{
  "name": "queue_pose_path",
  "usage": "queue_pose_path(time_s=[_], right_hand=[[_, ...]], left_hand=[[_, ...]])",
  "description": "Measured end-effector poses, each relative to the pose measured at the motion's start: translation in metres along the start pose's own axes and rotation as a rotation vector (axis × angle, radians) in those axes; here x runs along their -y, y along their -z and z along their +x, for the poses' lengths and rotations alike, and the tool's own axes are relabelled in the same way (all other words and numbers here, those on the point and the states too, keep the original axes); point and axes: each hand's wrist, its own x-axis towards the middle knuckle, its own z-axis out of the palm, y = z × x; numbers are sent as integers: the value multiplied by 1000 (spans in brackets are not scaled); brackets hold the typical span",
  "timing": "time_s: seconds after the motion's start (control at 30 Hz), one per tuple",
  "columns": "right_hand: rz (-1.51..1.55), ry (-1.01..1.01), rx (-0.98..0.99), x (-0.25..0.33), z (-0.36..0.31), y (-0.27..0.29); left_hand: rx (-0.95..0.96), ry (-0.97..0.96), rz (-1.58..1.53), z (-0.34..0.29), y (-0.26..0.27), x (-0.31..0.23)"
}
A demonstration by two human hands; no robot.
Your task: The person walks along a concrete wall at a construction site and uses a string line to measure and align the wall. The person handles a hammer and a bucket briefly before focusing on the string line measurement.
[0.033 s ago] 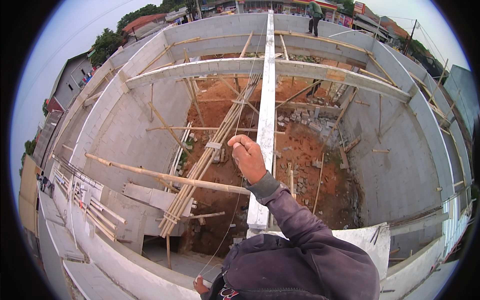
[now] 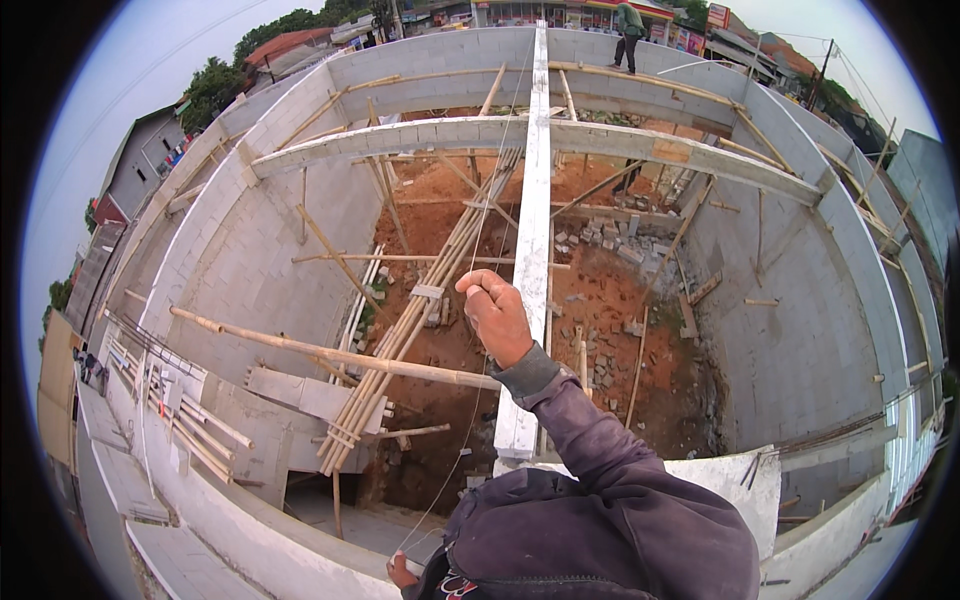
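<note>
My right hand (image 2: 497, 318), at the end of a dark dusty sleeve, is raised just left of a long whitish beam. Its fingers are closed in a pinch on a thin string (image 2: 464, 452). From this hand the string runs away toward the far end of the beam, and also slants down to my left hand (image 2: 402, 572). Only part of my left hand shows at the bottom edge, its fingertips pressed together where the string ends. The rest of it is hidden by my jacket.
The beam (image 2: 532, 220) crosses a deep walled pit, over a concrete cross beam (image 2: 400, 135). A bamboo pole (image 2: 330, 350) and bamboo bundle (image 2: 415, 300) lie to the left. Rubble (image 2: 610, 350) covers red earth below. A person (image 2: 628, 40) stands at the far wall.
</note>
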Motion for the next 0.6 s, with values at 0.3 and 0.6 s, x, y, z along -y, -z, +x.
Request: queue_pose_path(time_s=[0.3,0.6], right_hand=[[-17,59,15,4,18,8],[-35,38,5,8,20,8]], left_hand=[[6,3,5,9,-12,-11],[17,1,16,16,-17,-14]])
